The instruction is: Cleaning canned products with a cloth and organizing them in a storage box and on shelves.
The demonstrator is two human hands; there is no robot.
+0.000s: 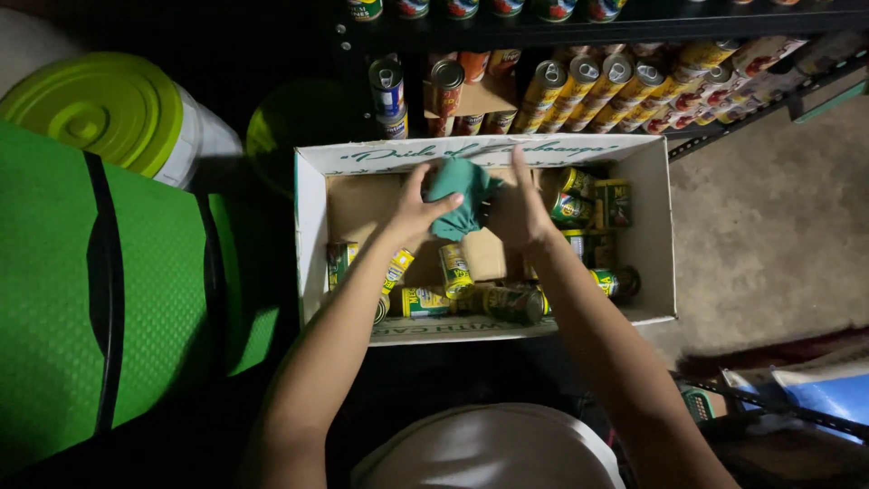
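Note:
Both my hands are over an open white cardboard box [312, 226] on the floor. My left hand [412, 213] grips a teal cloth [460, 195]. My right hand [518, 210] presses against the cloth from the right; something may be wrapped inside it, but it is hidden. Several green and yellow cans [455, 270] lie on their sides in the box, along the near edge and at the right end [579, 210].
A dark shelf [634, 23] behind the box holds rows of cans [579, 86]. A lime-lidded white bucket [118, 113] and a green mat [54, 290] stand at left. Concrete floor [769, 235] lies at right, with blue and white bags [815, 389] at lower right.

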